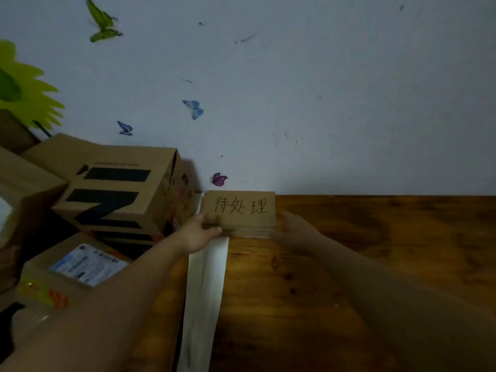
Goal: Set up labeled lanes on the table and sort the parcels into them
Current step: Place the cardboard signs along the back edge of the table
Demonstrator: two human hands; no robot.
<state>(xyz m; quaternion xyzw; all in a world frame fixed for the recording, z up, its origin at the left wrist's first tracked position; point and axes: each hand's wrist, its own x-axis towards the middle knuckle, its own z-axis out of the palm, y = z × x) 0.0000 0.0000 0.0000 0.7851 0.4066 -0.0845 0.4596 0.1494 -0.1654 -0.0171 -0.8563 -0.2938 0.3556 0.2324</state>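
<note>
A cardboard sign with three handwritten characters stood at the far edge of the wooden table, right up against the pale wall. The person's left hand held the sign's lower left corner, with the thumb along the bottom edge and the fingers curled behind the side. The right hand was at the sign's right edge and looked to be touching it. It was dim and blurred, so whether its fingers were closed on the card or lying flat could not be told.

A white strip ran across the tabletop from just under the sign's left end toward the person, passing beneath the left wrist. Left of the strip the parcels were piled together. A large box with bold black markings sat tilted on top, close beside the sign. A smaller parcel with a printed shipping label lay nearer the person, and a plain brown box stood at the far left.

A purple butterfly sticker was on the wall just above the sign's left corner, with blue and green ones higher up.
</note>
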